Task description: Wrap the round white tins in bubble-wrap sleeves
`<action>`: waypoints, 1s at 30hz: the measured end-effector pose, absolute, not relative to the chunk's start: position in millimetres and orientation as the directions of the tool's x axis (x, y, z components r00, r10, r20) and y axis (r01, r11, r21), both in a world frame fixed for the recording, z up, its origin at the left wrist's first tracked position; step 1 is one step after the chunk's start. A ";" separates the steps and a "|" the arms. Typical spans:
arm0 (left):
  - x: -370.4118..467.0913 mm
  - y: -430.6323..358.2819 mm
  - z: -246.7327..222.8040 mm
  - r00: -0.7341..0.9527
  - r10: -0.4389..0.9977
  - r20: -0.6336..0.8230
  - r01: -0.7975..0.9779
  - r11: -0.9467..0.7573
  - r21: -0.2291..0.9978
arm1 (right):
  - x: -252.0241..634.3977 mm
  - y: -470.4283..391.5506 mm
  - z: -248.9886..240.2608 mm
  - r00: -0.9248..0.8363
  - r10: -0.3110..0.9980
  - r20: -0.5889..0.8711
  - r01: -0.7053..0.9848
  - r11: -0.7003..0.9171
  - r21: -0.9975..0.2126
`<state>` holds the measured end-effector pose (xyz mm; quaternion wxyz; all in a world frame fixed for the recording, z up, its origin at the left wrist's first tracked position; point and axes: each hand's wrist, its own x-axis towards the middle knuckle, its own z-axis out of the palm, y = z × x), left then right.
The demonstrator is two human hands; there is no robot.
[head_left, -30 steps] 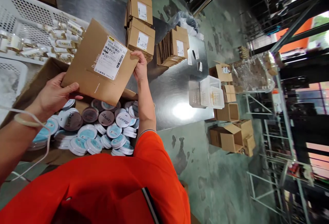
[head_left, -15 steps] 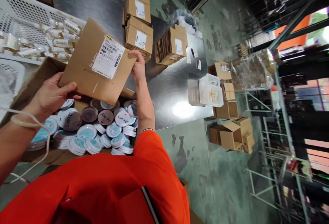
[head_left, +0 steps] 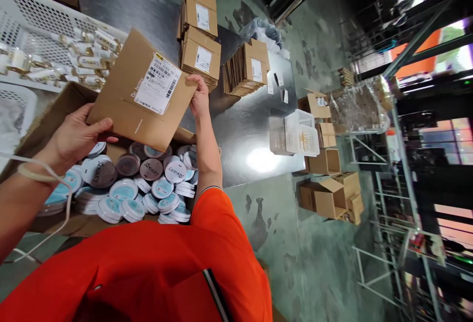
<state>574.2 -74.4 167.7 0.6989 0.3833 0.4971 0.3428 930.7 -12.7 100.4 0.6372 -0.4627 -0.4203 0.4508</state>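
Observation:
A flat brown cardboard mailer [head_left: 127,97] with a white printed label [head_left: 158,84] is held up between my two hands. My left hand [head_left: 79,132] pinches its lower left edge, thumb on the front face. My right hand [head_left: 200,96] grips the upper right corner, fingers closed over the edge. Below the mailer stands an open cardboard box [head_left: 27,132] full of round, flat lidded tins [head_left: 99,171], some white, some with light-blue labels. The mailer and my forearms hide part of the box.
Left of the box, a white perforated basket [head_left: 40,4] holds small bottles [head_left: 90,61]. Stacks of labelled flat cartons [head_left: 201,54] and folded cartons [head_left: 246,68] stand on the metal table [head_left: 236,139], with white plastic baskets [head_left: 301,132] near its edge. A white cable [head_left: 66,213] crosses by my left wrist.
The mailer has shifted very slightly right in the view, still in both hands. The background has moved a little with the camera. Otherwise the hold looks the same.

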 end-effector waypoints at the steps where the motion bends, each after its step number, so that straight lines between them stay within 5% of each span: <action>1: 574.5 -74.6 168.5 0.273 0.858 -0.435 -0.099 0.475 0.874 | 931.5 -11.4 98.7 0.239 0.964 0.118 -0.190 0.166 -0.968; 22: 580.6 -75.9 172.9 0.208 0.864 -0.458 -0.051 0.477 0.878 | 923.1 -27.7 128.6 0.375 0.924 -0.070 -0.126 -0.024 -0.992; 30: 568.7 -67.3 160.1 0.189 0.850 -0.493 0.077 0.487 0.870 | 939.1 -41.4 133.2 0.024 0.920 -0.392 -0.142 -0.385 -0.912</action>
